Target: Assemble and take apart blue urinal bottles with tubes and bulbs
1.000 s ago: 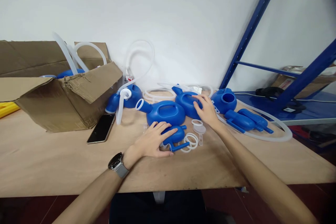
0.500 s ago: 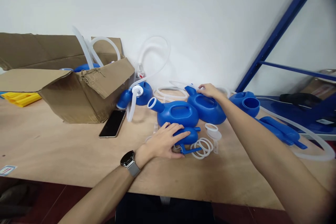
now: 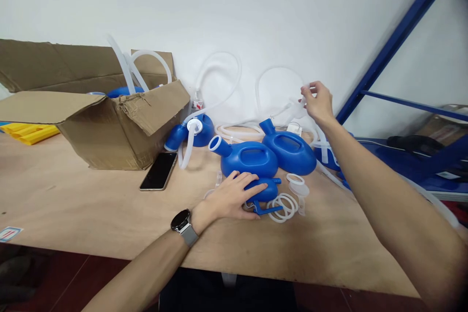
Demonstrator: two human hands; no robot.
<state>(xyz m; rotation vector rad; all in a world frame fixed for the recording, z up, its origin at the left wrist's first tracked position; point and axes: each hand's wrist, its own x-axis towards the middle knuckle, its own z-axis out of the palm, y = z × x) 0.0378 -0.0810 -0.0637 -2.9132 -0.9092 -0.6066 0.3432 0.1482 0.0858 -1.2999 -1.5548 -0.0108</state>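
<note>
My left hand (image 3: 234, 196) lies with its fingers spread over a small blue plastic part (image 3: 268, 189). A blue angled piece (image 3: 268, 209) and several white rings (image 3: 287, 206) sit close to its fingertips. Pinched in my raised right hand (image 3: 319, 101) is a clear plastic hose (image 3: 278, 67), which arcs away to the left against the wall. Two blue urinal bottles (image 3: 252, 157) with moulded handles and slanted necks stand side by side beyond my left hand; the rear bottle (image 3: 290, 151) has no rim ring. White caps (image 3: 299, 187) lie to their right.
An open cardboard box (image 3: 106, 139) at left holds blue items and hoses. Near it are a phone (image 3: 158, 171), another blue bottle (image 3: 203, 130) with a hose, and yellow pieces (image 3: 31, 132). Coiled hose (image 3: 237, 132) lies by the wall. A blue metal frame (image 3: 398, 39) rises at right.
My right hand has left the rear blue bottle and risen to the right, lifting a clear hose into a loop. My left hand stays on the small blue part.
</note>
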